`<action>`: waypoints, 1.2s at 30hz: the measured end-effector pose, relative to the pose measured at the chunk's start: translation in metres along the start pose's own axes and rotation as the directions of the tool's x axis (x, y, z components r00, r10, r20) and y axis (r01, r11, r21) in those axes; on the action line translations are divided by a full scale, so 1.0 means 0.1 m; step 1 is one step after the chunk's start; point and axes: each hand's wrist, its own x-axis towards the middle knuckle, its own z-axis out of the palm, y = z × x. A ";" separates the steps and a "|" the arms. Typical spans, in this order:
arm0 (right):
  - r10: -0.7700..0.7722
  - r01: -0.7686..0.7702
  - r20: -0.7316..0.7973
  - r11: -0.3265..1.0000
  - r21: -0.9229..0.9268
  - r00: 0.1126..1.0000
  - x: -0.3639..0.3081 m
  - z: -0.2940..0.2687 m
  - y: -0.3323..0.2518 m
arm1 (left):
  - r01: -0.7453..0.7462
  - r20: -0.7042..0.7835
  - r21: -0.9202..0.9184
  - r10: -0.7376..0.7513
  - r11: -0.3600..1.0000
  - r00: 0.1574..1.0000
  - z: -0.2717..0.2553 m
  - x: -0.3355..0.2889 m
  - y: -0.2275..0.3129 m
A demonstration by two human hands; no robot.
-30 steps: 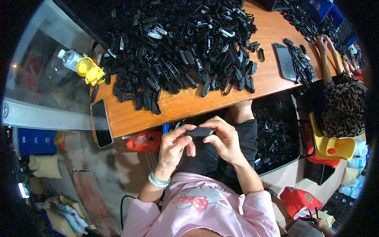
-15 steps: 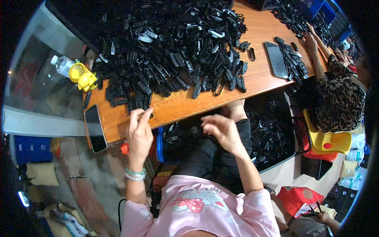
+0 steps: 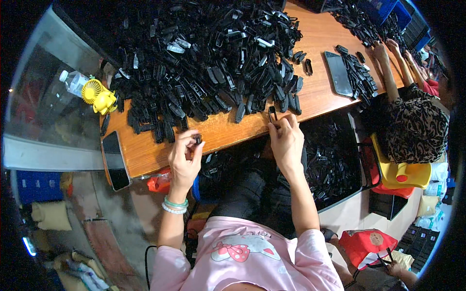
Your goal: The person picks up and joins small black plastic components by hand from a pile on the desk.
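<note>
Since 0.5 s ago, right hand has moved up from above the lap to the table edge; nearly closed, it pinches the near end of 1 black frame, just beside the pile. Left hand pinches 1 small black part, gap only its width. Fingertip holds likely suit slim parts; pile presumably sits close for easy reach

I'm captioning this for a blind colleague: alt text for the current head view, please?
A person's left hand holds a small black part; the right hand touches a narrow black frame at the near edge of a wooden table. A large heap of black parts lies beyond, a co-worker at right.
</note>
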 end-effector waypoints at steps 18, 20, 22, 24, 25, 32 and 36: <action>-0.086 -0.367 0.375 0.101 0.925 0.923 -0.45 -0.30 -0.39 | 0.113 0.285 -0.254 -0.037 0.961 0.958 -0.06 0.05 0.90; -0.164 -0.238 0.330 0.416 0.878 0.930 -0.46 -0.32 -0.37 | 0.041 0.261 -0.256 0.028 0.966 0.965 -0.07 0.07 0.89; -0.280 -0.066 0.282 0.593 0.803 0.918 -0.44 -0.37 -0.41 | 0.077 0.300 -0.291 0.014 0.954 0.954 -0.09 0.04 0.88; -0.339 0.033 0.271 0.677 0.736 0.901 -0.44 -0.40 -0.45 | 0.051 0.301 -0.270 0.034 0.962 0.953 -0.13 0.04 0.86; -0.339 0.034 0.271 0.678 0.734 0.901 -0.45 -0.42 -0.47 | 0.023 0.305 -0.251 0.056 0.968 0.951 -0.14 0.05 0.86; -0.399 0.269 0.178 0.826 0.496 0.899 -0.60 -0.37 -0.51 | -0.008 0.308 -0.241 0.084 0.971 0.948 -0.11 0.04 0.92; -0.361 0.278 0.111 0.852 0.444 0.926 -0.59 -0.33 -0.54 | 0.128 0.285 -0.254 -0.052 0.959 0.957 0.04 -0.06 0.95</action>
